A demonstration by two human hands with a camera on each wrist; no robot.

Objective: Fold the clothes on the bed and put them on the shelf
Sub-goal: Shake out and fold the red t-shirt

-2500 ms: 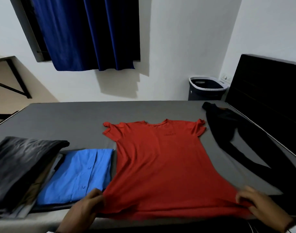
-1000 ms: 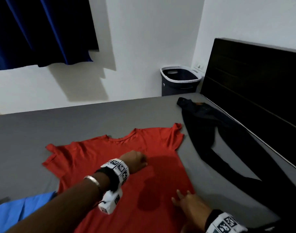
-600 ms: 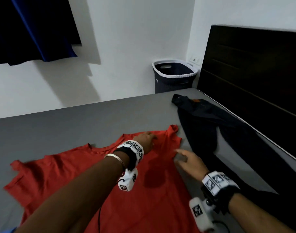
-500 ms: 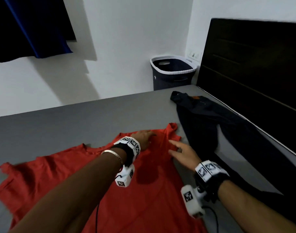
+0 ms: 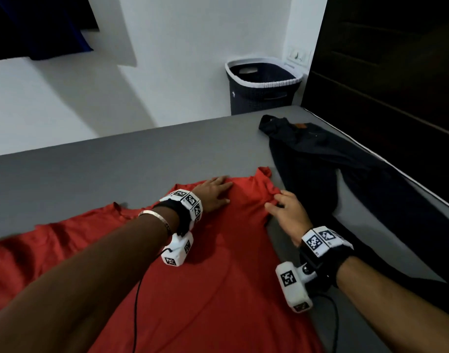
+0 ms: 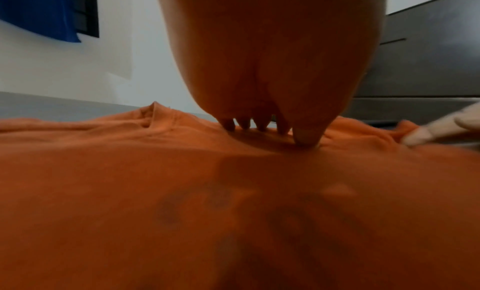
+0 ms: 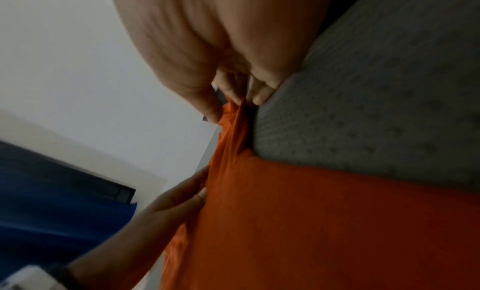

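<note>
A red t-shirt [image 5: 218,276] lies spread flat on the grey bed [image 5: 91,169], collar toward the far wall. My left hand [image 5: 214,193] presses flat on the shirt's shoulder beside the right sleeve, fingers straight; the left wrist view shows its fingertips [image 6: 244,126] on the fabric [image 6: 182,191]. My right hand [image 5: 279,205] is at the right sleeve's edge. In the right wrist view its thumb and fingers [image 7: 213,109] pinch a fold of the red cloth [image 7: 311,212] lifted a little off the mattress.
Dark jeans [image 5: 320,169] lie unfolded on the bed just right of the shirt, beside the black headboard [image 5: 384,72]. A dark laundry basket [image 5: 261,90] stands beyond the bed's far corner. A blue curtain [image 5: 27,26] hangs at the top left.
Both hands have moved from the shirt's hem up to its right shoulder. The left hand has settled flat there, and the right hand has slid to the sleeve and pinched it.
</note>
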